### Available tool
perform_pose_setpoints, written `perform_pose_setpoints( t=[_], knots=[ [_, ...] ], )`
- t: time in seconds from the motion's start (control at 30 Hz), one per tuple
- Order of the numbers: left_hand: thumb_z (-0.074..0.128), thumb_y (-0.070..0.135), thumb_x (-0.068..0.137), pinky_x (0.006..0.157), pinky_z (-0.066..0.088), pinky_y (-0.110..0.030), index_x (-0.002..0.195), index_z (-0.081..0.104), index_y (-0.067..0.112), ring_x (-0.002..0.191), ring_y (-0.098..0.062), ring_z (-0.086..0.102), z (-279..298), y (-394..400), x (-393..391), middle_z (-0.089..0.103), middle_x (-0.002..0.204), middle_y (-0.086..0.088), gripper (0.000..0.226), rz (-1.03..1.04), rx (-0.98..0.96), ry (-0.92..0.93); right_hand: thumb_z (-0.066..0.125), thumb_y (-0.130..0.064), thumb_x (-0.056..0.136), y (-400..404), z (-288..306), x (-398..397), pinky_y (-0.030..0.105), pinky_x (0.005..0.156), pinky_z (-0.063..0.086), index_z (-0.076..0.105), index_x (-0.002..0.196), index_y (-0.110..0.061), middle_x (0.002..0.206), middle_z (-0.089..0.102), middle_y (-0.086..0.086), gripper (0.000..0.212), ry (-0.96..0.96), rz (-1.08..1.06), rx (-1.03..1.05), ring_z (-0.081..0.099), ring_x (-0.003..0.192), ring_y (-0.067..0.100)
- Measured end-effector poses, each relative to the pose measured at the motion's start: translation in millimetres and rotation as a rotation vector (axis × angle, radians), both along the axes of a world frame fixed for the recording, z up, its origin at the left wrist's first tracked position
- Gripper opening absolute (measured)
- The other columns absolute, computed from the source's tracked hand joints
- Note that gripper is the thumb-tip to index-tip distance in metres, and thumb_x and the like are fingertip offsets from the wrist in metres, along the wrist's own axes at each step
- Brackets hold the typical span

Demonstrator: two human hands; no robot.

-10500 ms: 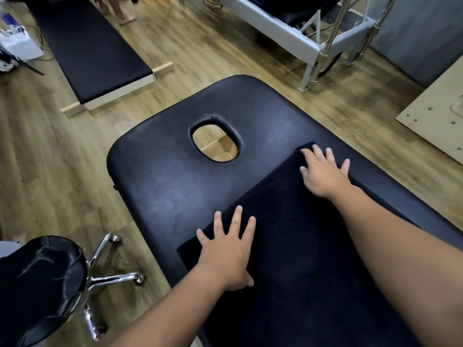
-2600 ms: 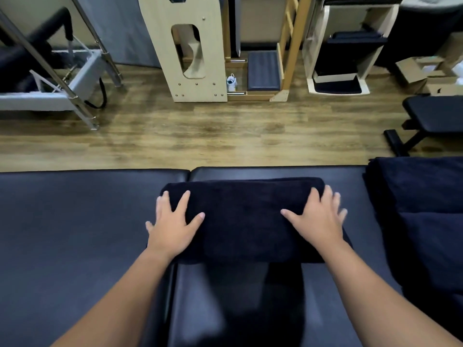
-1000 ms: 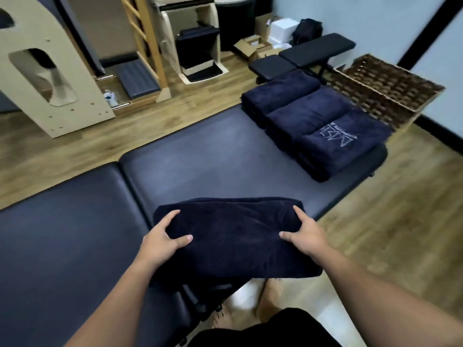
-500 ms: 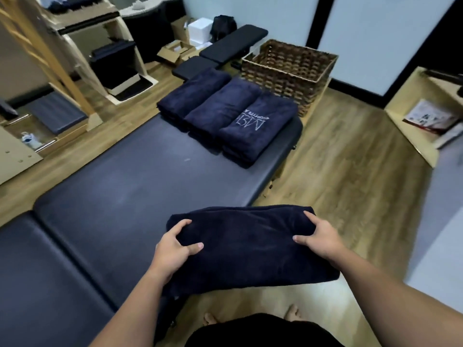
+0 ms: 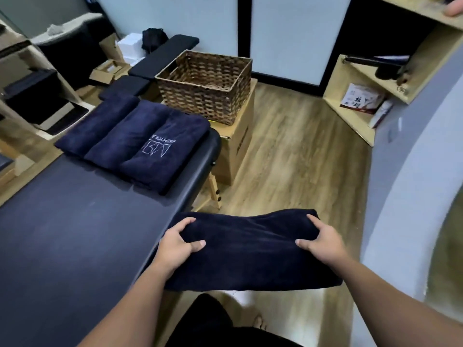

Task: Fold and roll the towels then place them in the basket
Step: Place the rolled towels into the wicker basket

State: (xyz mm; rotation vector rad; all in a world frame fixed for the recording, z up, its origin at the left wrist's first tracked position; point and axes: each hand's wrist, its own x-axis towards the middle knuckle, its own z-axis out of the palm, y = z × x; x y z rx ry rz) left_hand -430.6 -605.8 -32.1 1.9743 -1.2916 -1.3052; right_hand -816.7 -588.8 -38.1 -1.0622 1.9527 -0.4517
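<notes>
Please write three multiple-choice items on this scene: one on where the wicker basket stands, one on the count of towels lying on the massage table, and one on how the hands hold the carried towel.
1. The wicker basket stands on:
A. the floor
B. a cardboard box
C. the massage table

2. Folded towels lying on the table:
A. one
B. three
C. five

3. The rolled towel is:
A. gripped at each end by the left hand and right hand
B. lying in the basket
C. pinched by one hand

Answers: 1 B, the box shows right under the basket. 2 B, three lie side by side at the table's far end. 3 A, each hand's fingers and thumb curl round one end, off the table's edge.
</notes>
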Motion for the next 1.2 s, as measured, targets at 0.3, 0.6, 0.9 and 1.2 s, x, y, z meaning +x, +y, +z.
perform_pose_setpoints(
  t=[0.3,0.6,0.9,1.2],
  knots=[
    [0.093,0.029,0.064,0.099,0.051,-0.029,0.126,0.061,0.05,0.108,0.0,0.064,-17.4,-138.3,-71.7,0.07,0.115,0.02,0.072,-0.06,-0.008,0.041,0.088,-0.028,0.074,-107.2,-7.5,-68.4,0.042,0.103,0.05,0.04,0.152,-0.039,0.132,0.064,-0.007,0.092,0.061,-0.06,-0.011,0.061,0.118,0.02],
    [0.092,0.023,0.07,0.096,0.052,-0.027,0.13,0.061,0.043,0.102,0.002,0.065,-6.5,-310.7,-125.5,0.071,0.11,0.02,0.071,-0.181,-0.045,0.083,0.088,-0.035,0.072,-236.8,10.9,-114.7,0.044,0.1,0.053,0.037,0.151,-0.044,0.129,0.065,-0.011,0.094,0.116,-0.161,-0.026,0.064,0.114,0.017],
    [0.091,0.022,0.073,0.096,0.056,-0.036,0.13,0.059,0.045,0.104,-0.006,0.067,2.8,-458.4,-159.5,0.07,0.114,0.018,0.07,-0.238,-0.037,0.091,0.088,-0.032,0.075,-364.5,6.2,-143.6,0.039,0.099,0.052,0.038,0.153,-0.04,0.133,0.062,-0.007,0.092,0.119,-0.199,-0.05,0.061,0.115,0.018],
    [0.094,0.02,0.068,0.097,0.056,-0.035,0.127,0.063,0.043,0.1,-0.002,0.069,29.2,-601.6,-192.7,0.072,0.11,0.018,0.07,-0.143,-0.107,0.046,0.09,-0.03,0.071,-538.4,16.8,-183.3,0.036,0.095,0.053,0.045,0.149,-0.038,0.124,0.064,-0.013,0.09,0.03,-0.164,-0.1,0.063,0.107,0.014]
  ],
)
